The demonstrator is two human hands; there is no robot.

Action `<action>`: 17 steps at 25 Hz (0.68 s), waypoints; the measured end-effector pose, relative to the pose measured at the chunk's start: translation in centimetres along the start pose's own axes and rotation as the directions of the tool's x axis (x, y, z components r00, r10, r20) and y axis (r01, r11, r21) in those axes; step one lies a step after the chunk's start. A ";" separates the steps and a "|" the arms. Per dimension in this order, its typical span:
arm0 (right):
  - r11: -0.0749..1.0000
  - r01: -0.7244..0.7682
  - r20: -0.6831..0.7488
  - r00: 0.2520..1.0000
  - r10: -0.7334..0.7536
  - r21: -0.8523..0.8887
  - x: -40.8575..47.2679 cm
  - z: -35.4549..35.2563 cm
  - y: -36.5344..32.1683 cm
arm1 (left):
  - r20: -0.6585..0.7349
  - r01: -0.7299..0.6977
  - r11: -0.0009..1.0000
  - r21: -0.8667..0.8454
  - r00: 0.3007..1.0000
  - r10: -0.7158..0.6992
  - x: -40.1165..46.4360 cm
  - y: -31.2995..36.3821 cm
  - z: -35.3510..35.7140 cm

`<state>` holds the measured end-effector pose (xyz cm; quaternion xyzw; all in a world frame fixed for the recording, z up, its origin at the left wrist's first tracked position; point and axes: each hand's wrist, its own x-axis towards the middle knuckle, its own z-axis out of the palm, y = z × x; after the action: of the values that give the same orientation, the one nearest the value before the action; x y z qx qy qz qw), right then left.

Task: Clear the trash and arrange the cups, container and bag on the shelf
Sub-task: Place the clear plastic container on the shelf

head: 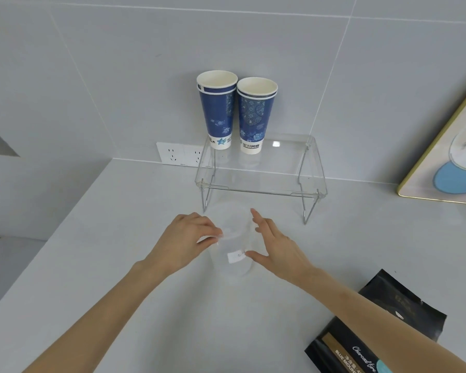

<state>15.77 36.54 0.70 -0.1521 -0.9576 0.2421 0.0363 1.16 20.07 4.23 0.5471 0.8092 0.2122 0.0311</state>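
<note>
Two stacks of blue paper cups (217, 109) (256, 115) stand upright on the back left of a clear acrylic shelf (258, 181). In front of the shelf, a clear plastic container (233, 246) with a small white label rests on the grey counter. My left hand (186, 238) touches its left rim with the fingertips. My right hand (275, 246) cups its right side, fingers spread, thumb near the label. A black coffee bag (374, 332) lies flat at the lower right, partly under my right forearm.
A white wall socket (179, 154) sits behind the shelf's left side. A gold-framed picture (447, 157) leans at the right on the counter (119, 265). The counter's left edge drops off to a lower surface.
</note>
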 end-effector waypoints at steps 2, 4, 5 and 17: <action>0.999 0.043 -0.052 0.998 -0.043 0.006 0.3 -0.2 -0.4 | -0.024 -0.085 0.996 0.022 0.996 0.085 -0.6 -0.3 0.0; 0.995 0.093 -0.087 0.992 -0.095 -0.029 0.4 -0.1 -0.6 | -0.040 -0.111 0.994 -0.014 0.993 0.111 -1.4 -0.7 0.5; 0.993 0.113 -0.091 0.989 -0.116 -0.043 0.4 0.0 -0.7 | -0.045 -0.105 0.994 -0.043 0.994 0.103 -1.8 -1.0 0.8; 0.991 0.127 -0.103 0.987 -0.122 0.047 0.5 0.4 -2.1 | 0.062 0.294 0.860 -0.417 0.953 -0.295 -2.6 -1.7 3.5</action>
<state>14.72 34.78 1.32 -0.1029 -0.9553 0.2572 0.1030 1.65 18.31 -0.02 0.3969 0.8181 0.3757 0.1790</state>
